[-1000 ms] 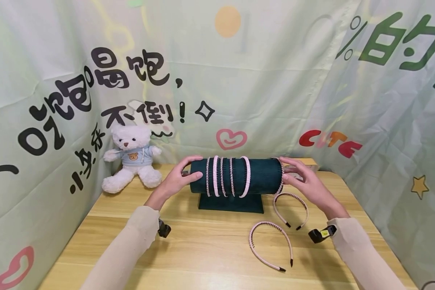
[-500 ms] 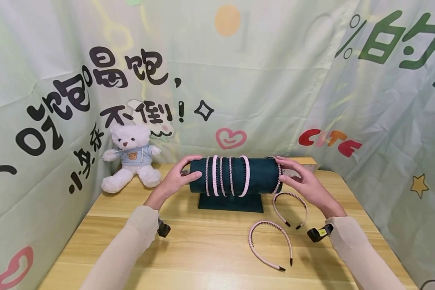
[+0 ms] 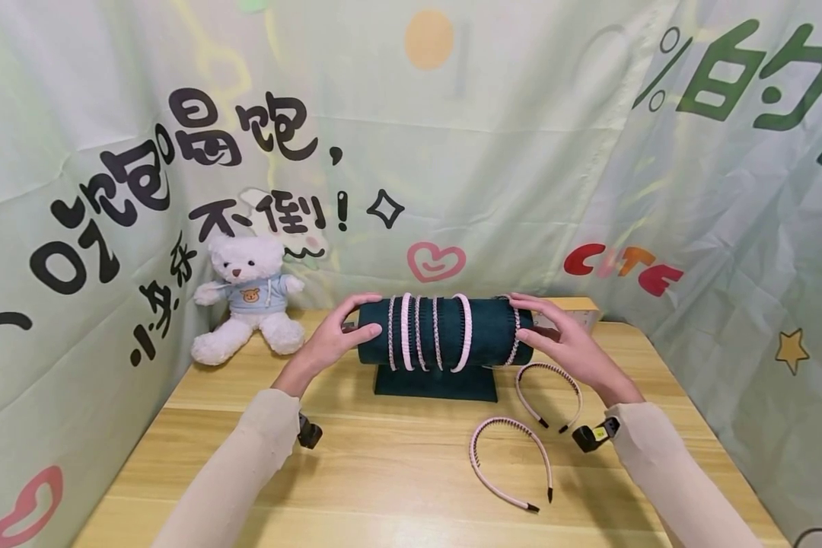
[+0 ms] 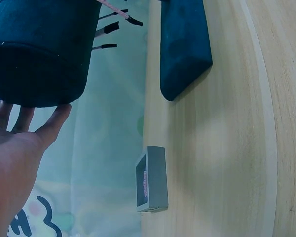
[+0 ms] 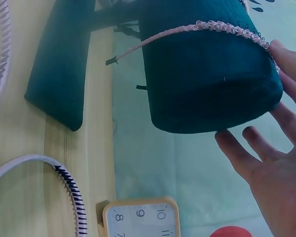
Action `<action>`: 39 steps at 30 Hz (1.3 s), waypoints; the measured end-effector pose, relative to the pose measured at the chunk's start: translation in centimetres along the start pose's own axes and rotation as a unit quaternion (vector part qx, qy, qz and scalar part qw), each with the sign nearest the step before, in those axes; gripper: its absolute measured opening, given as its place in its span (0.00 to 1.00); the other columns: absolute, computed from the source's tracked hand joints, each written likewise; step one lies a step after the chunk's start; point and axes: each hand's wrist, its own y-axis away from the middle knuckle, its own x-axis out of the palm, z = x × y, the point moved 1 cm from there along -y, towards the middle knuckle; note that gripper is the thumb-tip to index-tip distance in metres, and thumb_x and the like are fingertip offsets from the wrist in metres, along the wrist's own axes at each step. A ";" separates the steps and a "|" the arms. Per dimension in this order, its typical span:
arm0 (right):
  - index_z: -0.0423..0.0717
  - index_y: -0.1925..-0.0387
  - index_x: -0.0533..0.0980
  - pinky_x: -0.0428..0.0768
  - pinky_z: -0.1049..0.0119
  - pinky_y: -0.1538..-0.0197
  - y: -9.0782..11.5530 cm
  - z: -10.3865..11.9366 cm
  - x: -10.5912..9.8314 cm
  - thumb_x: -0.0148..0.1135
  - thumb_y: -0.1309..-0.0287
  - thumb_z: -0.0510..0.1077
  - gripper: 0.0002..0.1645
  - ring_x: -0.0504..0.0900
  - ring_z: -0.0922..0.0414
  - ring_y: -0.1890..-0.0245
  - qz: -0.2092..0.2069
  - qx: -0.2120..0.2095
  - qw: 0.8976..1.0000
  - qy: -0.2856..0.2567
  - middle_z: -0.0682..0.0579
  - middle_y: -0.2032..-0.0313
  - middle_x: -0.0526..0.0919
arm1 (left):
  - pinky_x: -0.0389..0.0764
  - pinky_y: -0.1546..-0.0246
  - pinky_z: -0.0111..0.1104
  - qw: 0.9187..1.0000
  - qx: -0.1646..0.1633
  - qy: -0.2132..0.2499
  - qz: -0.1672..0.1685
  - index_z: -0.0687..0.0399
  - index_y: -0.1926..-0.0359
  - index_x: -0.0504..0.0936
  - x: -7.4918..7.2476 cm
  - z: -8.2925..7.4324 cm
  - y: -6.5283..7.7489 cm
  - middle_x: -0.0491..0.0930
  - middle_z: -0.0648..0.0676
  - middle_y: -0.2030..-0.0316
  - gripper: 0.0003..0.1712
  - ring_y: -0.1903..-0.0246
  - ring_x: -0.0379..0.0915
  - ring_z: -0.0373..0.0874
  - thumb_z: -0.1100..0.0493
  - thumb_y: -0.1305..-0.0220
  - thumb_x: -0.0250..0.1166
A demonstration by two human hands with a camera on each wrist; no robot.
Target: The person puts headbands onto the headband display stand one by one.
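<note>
The right hand (image 3: 568, 346), fingers half-spread, holds the braided headband (image 5: 222, 27) beneath them, which we judge light, springy, best taken by both flanks; the left hand (image 3: 325, 342) similarly grips the roll (image 3: 489, 327).

The roll stand (image 3: 493, 331) is on the tabletop (image 3: 356, 472) between the left hand (image 3: 332, 335) and the right hand (image 3: 565, 339), with six headbands (image 3: 466, 335) around it. Two loose headbands (image 3: 500, 420) lie in front, on the right. A teddy bear (image 3: 249, 297) sits left; a clock (image 5: 143, 219) is behind the right end.
</note>
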 end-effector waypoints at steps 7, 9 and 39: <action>0.54 0.22 0.72 0.60 0.22 0.23 -0.7 0.5 0.5 0.67 0.22 0.46 0.32 0.62 0.38 0.19 0.012 0.006 1.000 -0.002 0.46 0.18 0.65 | 0.66 0.22 0.63 1.000 -0.001 -0.001 -0.001 0.35 0.24 0.74 -0.1 0.1 0.0 0.65 0.50 0.20 0.32 0.26 0.67 0.58 0.50 0.25 0.72; 0.55 0.22 0.72 0.58 0.21 0.23 -0.9 0.6 0.6 0.67 0.23 0.47 0.32 0.62 0.38 0.19 0.014 0.009 1.000 0.000 0.46 0.18 0.66 | 0.65 0.21 0.64 1.000 0.000 0.000 -0.002 0.35 0.24 0.74 -0.1 0.1 0.0 0.65 0.50 0.20 0.32 0.25 0.67 0.58 0.50 0.25 0.72; 0.60 0.25 0.76 0.50 0.20 0.21 -2.3 2.0 2.4 0.72 0.28 0.54 0.33 0.48 0.44 0.13 0.003 0.002 0.998 0.058 0.52 0.21 0.72 | 0.67 0.22 0.62 1.000 -0.004 0.000 0.001 0.36 0.24 0.74 -0.1 0.1 -0.1 0.66 0.51 0.20 0.32 0.26 0.67 0.60 0.50 0.24 0.72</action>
